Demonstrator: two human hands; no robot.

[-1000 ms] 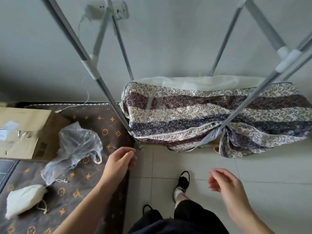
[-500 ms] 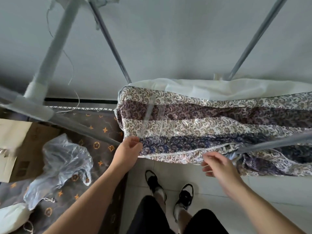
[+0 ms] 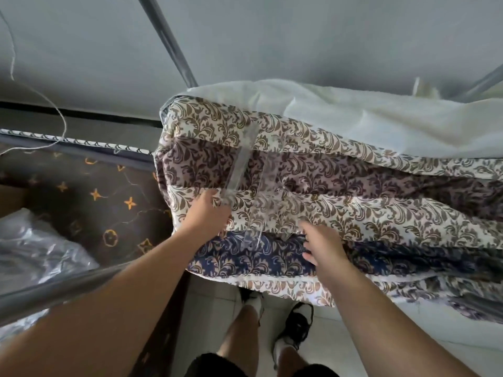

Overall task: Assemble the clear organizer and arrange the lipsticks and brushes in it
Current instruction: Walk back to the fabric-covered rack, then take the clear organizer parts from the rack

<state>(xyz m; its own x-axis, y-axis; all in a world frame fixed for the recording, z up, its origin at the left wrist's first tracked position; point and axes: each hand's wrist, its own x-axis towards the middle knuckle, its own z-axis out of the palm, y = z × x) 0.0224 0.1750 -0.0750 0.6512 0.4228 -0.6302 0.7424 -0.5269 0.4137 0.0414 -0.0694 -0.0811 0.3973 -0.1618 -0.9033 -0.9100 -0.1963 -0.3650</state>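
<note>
Hands touch clear organizer on quilt.

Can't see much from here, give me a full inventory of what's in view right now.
clear organizer pieces: count unclear, transparent, lying on the quilt
patterned quilt: one, brown, cream and navy, folded, centre
white cloth: one, behind the quilt
dark mat: one, orange motifs, left
plastic bag: one, clear, lower left
metal poles: several, grey
left hand: at a clear piece
right hand: by the pieces, fingers spread
</note>
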